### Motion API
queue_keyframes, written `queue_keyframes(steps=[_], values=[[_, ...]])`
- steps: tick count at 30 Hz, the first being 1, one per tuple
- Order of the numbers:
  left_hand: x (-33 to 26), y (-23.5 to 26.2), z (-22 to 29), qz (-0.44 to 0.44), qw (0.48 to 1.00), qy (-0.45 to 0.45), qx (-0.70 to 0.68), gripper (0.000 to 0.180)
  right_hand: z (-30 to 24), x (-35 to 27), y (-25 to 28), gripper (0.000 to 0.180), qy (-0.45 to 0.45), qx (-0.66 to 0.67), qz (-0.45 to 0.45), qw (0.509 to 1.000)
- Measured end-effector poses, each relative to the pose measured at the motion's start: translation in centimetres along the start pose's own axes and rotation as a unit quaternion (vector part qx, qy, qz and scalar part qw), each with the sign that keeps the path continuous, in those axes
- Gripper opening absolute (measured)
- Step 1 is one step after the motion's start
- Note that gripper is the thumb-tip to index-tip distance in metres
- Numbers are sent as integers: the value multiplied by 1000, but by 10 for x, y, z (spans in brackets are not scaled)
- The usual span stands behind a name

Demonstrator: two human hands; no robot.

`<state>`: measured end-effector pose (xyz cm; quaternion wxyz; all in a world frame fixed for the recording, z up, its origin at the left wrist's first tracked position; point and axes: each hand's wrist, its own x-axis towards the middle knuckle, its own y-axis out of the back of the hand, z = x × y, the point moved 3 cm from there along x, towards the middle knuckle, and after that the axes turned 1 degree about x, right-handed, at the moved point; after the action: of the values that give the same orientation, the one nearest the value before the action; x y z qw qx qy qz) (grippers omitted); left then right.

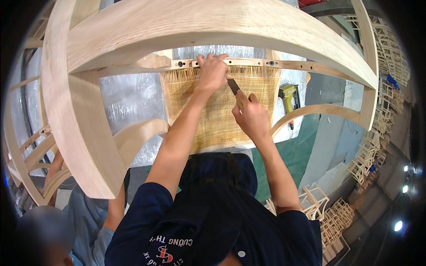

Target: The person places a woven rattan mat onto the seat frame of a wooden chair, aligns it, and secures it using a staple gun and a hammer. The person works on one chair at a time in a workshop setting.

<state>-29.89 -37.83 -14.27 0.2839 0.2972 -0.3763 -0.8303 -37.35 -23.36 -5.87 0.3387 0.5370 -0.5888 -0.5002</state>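
1. Nearest the lens sits the person's navy shirt point(213, 230), with both forearms reaching up from it.
2. Cane webbing point(219, 111) is stretched across the pale chair frame point(88, 111), below the drilled rail point(266, 63). It looks light, springy and easily frayed, so it is best pressed flat near the rail.
3. Left hand point(213, 71) presses, fingers curled over rail and webbing edge.
4. Right hand point(250, 117) is clenched around a chisel point(233, 86), blade on the weave.
5. Yellow stapler point(289, 98) lies beside.
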Motion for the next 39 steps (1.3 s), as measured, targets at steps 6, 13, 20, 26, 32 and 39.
queue_keyframes(steps=[6,13,20,26,32,39], values=[[4,-1,-2,-17,1000,12,-17,15,-2,20,6,23,0,-12,-38,999],[11,-7,-22,3,991,16,-135,13,-15,52,14,21,-44,-50,-137,988],[8,-3,-24,-59,994,-28,-89,2,-19,73,16,22,-14,-62,-184,981],[4,13,-13,-94,993,-39,-64,9,5,54,20,19,21,-23,-142,989],[-1,12,-10,-56,998,-31,-18,11,18,22,19,16,49,13,-32,998],[-1,11,-12,-59,997,-37,-27,10,-1,32,19,18,41,-8,-59,997]])
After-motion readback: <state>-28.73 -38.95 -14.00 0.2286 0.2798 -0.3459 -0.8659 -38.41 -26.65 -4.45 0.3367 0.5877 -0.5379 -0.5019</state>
